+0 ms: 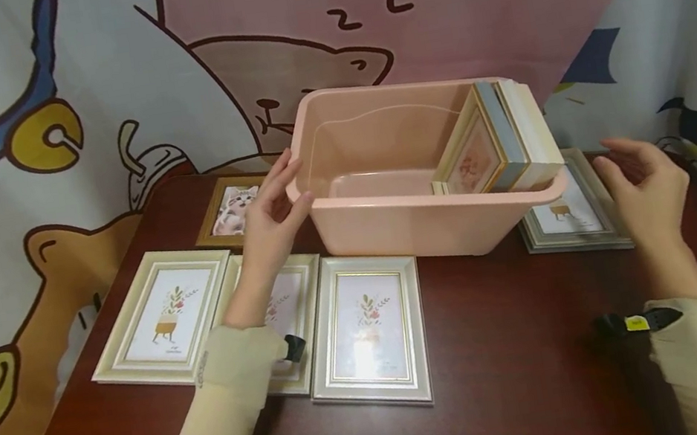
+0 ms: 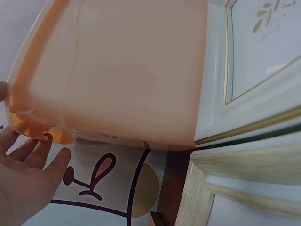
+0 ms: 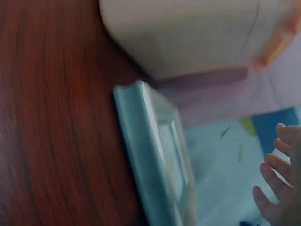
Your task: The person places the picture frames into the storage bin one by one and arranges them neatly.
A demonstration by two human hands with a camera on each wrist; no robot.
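A pink plastic tub (image 1: 391, 230) stands at the back of the table, with several picture frames (image 1: 534, 129) upright against its right end. My left hand (image 1: 270, 218) holds the tub's left rim at the front corner, thumb and fingers around it; the left wrist view shows the fingers (image 2: 35, 153) by the rim. Off the tub's right side, my right hand (image 1: 651, 187) is raised with loosely bent fingers and holds nothing. Close to it lies a grey-green picture frame (image 1: 611, 234), partly hidden by the tub. In the right wrist view, the fingers (image 3: 277, 174) are spread apart.
Three light picture frames with plant prints lie left and front: a cream one (image 1: 133, 362), one partly under my left arm (image 1: 311, 283), and a whitish one (image 1: 374, 390). A brown frame with a kitten picture (image 1: 233, 212) lies behind them. A cartoon cloth (image 1: 461, 20) hangs behind the table.
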